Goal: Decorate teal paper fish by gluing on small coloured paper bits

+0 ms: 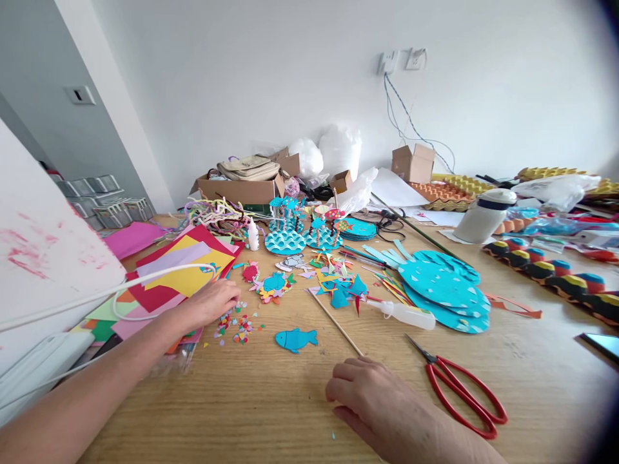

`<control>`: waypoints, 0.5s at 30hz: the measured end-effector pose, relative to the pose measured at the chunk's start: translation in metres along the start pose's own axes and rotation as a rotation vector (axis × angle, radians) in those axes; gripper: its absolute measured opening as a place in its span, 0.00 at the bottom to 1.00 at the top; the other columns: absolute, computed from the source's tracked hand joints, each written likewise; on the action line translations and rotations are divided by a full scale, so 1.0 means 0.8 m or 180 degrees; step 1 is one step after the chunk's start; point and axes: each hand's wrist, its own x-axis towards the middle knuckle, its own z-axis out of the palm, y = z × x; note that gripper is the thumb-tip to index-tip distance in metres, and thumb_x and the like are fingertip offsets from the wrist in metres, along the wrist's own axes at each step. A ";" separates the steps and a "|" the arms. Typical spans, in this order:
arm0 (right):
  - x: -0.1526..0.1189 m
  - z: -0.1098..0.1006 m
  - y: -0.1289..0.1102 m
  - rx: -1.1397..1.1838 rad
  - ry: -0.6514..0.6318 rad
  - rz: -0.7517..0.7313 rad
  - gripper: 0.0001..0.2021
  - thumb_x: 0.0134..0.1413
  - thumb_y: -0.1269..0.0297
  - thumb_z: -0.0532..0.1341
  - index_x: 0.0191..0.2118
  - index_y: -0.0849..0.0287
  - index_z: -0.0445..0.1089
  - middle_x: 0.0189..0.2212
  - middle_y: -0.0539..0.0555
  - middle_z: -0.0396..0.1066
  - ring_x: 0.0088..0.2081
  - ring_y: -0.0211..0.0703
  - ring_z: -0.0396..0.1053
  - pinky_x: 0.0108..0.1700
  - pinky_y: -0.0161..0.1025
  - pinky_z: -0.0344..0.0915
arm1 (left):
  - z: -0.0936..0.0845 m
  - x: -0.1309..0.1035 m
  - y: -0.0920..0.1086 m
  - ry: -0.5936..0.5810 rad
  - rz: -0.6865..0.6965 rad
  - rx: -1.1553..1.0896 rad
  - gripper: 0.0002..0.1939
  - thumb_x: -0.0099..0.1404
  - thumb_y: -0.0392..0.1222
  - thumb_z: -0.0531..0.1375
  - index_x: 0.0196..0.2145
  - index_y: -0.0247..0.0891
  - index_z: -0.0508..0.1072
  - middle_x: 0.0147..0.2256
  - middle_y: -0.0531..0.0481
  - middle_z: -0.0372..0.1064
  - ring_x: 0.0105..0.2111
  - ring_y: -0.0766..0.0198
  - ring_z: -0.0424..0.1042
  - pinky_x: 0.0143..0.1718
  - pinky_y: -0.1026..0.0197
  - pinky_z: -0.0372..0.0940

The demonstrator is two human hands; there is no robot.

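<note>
My left hand (216, 302) reaches over the left side of the table, beside a scatter of small coloured paper dots (243, 327). Its fingers are bent and close together; whatever they hold, if anything, is hidden. Resting low on the table, my right hand (363, 394) has its fingers curled over the near end of a thin wooden stick (336, 323). Between the hands lies a blue paper fish (296, 340) with drawn lines. Red-handled scissors (465, 391) lie to the right of my right hand. Further off are a translucent glue bottle (409, 314) and decorated paper fish (273, 283).
Coloured paper sheets (171, 258) and a white cable (159, 274) lie on the left. Behind stand blue fish models (285, 241) and a small white bottle (253, 234). On the right are blue discs (438, 283), a white tumbler (485, 218) and painted egg-carton strips (556, 274).
</note>
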 end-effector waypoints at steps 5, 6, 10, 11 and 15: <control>0.000 -0.002 -0.001 0.0015 -0.0066 0.0063 0.06 0.52 0.71 0.53 0.30 0.58 0.67 0.31 0.51 0.69 0.34 0.41 0.67 0.35 0.35 0.56 | -0.008 -0.011 0.000 -0.0106 0.0053 -0.0161 0.13 0.57 0.26 0.48 0.28 0.37 0.69 0.32 0.50 0.68 0.35 0.64 0.67 0.37 0.64 0.58; -0.001 -0.004 -0.002 0.0030 -0.0084 0.0077 0.06 0.52 0.71 0.53 0.30 0.58 0.67 0.31 0.51 0.69 0.35 0.41 0.67 0.35 0.35 0.57 | -0.009 -0.015 0.001 -0.0156 0.0075 -0.0189 0.13 0.57 0.26 0.48 0.28 0.38 0.69 0.32 0.50 0.69 0.34 0.64 0.67 0.36 0.65 0.58; -0.003 -0.008 -0.006 0.0064 -0.0116 0.0138 0.07 0.51 0.72 0.53 0.30 0.58 0.68 0.31 0.51 0.69 0.35 0.42 0.67 0.36 0.36 0.57 | -0.011 -0.032 0.007 -0.0352 0.0187 -0.0279 0.10 0.57 0.28 0.51 0.28 0.39 0.70 0.31 0.52 0.69 0.33 0.65 0.68 0.35 0.66 0.58; -0.003 -0.008 -0.006 0.0065 -0.0123 0.0144 0.07 0.51 0.72 0.53 0.30 0.58 0.68 0.31 0.51 0.69 0.35 0.42 0.67 0.36 0.36 0.57 | -0.010 -0.036 0.007 -0.0373 0.0208 -0.0288 0.10 0.56 0.29 0.52 0.28 0.39 0.70 0.32 0.52 0.69 0.34 0.65 0.68 0.36 0.66 0.58; -0.002 -0.006 -0.007 0.0056 -0.0110 0.0100 0.06 0.51 0.71 0.54 0.31 0.57 0.67 0.32 0.50 0.69 0.36 0.42 0.67 0.36 0.37 0.57 | -0.006 -0.048 0.008 -0.0349 0.0246 -0.0249 0.09 0.54 0.28 0.53 0.30 0.40 0.70 0.32 0.52 0.68 0.36 0.63 0.66 0.39 0.63 0.56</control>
